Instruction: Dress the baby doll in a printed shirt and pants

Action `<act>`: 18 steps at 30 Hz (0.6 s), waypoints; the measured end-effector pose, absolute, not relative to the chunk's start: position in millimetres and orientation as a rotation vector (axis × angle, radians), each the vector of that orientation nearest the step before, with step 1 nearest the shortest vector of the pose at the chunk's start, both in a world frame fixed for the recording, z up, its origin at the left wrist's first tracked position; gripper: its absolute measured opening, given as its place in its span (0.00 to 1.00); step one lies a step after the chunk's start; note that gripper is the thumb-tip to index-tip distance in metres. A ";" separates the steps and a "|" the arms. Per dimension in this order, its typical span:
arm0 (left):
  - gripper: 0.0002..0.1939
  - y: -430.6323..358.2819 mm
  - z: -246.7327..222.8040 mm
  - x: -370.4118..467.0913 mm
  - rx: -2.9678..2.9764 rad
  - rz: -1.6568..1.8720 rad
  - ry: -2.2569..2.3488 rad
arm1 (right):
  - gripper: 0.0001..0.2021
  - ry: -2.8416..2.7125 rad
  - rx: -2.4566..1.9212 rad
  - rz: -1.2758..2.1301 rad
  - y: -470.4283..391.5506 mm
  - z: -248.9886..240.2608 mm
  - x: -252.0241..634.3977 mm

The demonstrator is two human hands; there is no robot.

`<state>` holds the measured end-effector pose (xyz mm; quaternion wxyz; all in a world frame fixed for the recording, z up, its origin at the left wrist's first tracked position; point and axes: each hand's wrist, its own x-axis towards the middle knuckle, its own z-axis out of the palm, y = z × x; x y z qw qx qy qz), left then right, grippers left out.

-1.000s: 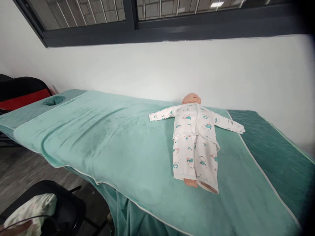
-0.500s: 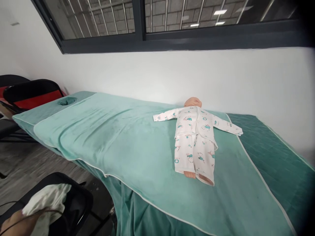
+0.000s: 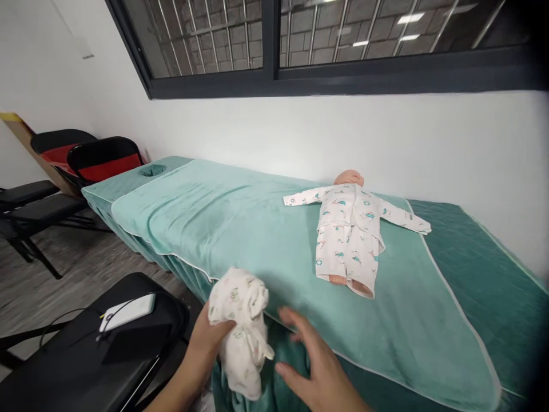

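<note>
Here, the left hand (image 3: 209, 333) grips bundled cloth (image 3: 243, 343), the right hand (image 3: 316, 366) spread beside it.

Bare green blanket (image 3: 257, 229) formed an open path between the right fingers (image 3: 302, 326) and the clothed doll (image 3: 343, 229). The cloth bundle (image 3: 238, 306) in the left fingers (image 3: 223, 329) blocked passage leftward. The doll's spread sleeves (image 3: 302, 197) reached across the blanket on both sides, and the wall (image 3: 257, 131) closed off room behind its head (image 3: 349, 177). A black chair (image 3: 43, 372) obstructed the lower left.
</note>
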<state>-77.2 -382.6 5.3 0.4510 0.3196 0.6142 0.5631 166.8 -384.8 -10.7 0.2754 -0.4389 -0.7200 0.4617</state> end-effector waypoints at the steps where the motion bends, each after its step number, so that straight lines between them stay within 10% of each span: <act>1: 0.40 -380.5 9.9 -63.2 0.786 1.402 1.411 | 0.42 -1.902 -1.171 1.202 -378.0 -2.2 165.3; 4: 0.41 -372.0 30.8 -21.2 0.792 1.444 1.199 | 0.54 -1.877 -1.108 1.167 -365.3 21.3 156.4; 10: 0.39 -359.4 58.2 24.6 0.729 1.357 0.904 | 0.36 -1.541 -1.083 1.088 -348.0 41.0 147.4; 18: 0.29 -334.1 54.6 29.9 0.994 1.239 0.929 | 0.37 -1.264 -1.249 0.989 -313.8 66.9 203.6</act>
